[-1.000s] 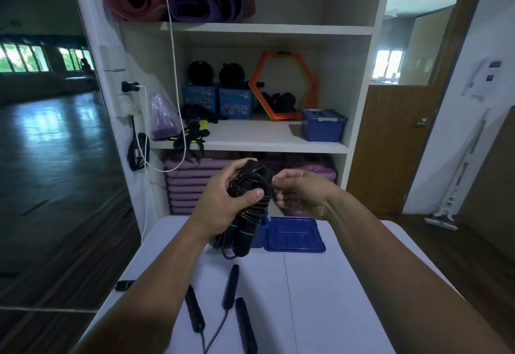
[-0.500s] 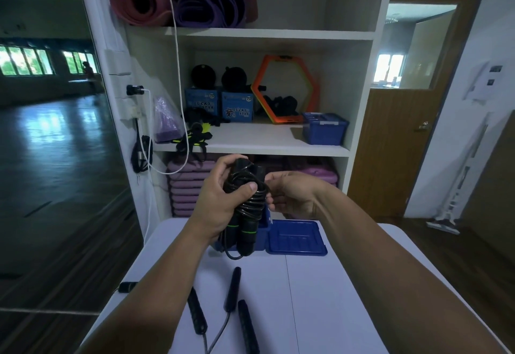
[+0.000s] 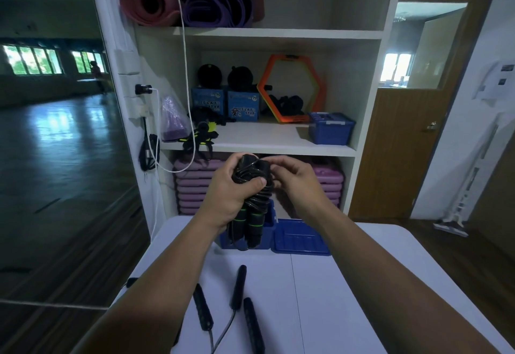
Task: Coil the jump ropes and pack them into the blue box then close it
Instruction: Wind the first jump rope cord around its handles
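My left hand (image 3: 232,190) grips a black jump rope (image 3: 252,206) with green-ringed handles, its cord wound round both handles, held upright above the table. My right hand (image 3: 292,178) pinches the loose end of the cord at the top of the bundle. Behind and below the bundle stands the open blue box (image 3: 269,235), partly hidden by the rope. Its blue lid (image 3: 299,239) lies flat beside it on the right. Three more black rope handles (image 3: 238,286) lie on the white table (image 3: 334,298) near me, with thin cords trailing off the bottom.
A white shelf unit (image 3: 267,142) stands right behind the table, holding rolled mats, boxes, an orange hexagon and a second blue box (image 3: 330,128). A mirror wall is on the left, a wooden door (image 3: 404,153) on the right. A small black object (image 3: 131,281) lies at the table's left edge.
The rope bundle and both hands have risen a little. My right hand has moved from beside the bundle up to its top, working the cord end.
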`<state>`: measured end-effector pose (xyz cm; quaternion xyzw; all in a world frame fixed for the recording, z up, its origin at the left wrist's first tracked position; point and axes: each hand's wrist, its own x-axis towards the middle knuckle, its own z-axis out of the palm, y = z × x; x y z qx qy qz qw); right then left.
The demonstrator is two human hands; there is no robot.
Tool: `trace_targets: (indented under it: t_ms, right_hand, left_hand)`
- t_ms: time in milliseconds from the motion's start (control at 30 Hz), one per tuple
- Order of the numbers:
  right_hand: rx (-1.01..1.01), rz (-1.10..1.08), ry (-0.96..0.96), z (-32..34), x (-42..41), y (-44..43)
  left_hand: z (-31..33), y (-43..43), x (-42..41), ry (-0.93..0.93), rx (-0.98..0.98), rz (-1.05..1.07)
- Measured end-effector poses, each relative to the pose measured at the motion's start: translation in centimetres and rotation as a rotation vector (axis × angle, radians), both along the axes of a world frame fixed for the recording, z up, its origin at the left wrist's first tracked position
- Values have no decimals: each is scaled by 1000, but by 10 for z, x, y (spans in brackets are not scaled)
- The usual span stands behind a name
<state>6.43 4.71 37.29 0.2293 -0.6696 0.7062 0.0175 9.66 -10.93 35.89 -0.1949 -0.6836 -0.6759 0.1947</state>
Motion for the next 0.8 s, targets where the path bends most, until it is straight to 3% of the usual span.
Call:
trace_targets:
  t_ms: [67, 233, 300, 600, 800]
  right_hand:
    - [-1, 31, 45, 6, 1, 3]
    - [376, 76, 323, 31, 8, 17]
    - [429, 73, 360, 35, 7, 21]
    - [275, 83, 268, 33, 7, 24]
    - [126, 93, 196, 23, 8, 14]
  left_hand:
    - [0, 2, 2, -2, -2, -4]
    - [2, 5, 4, -12, -18, -8]
    - [5, 5, 3, -11, -23, -6]
    - [14, 4, 10, -63, 16, -101]
    - [16, 10, 9, -112, -3, 124]
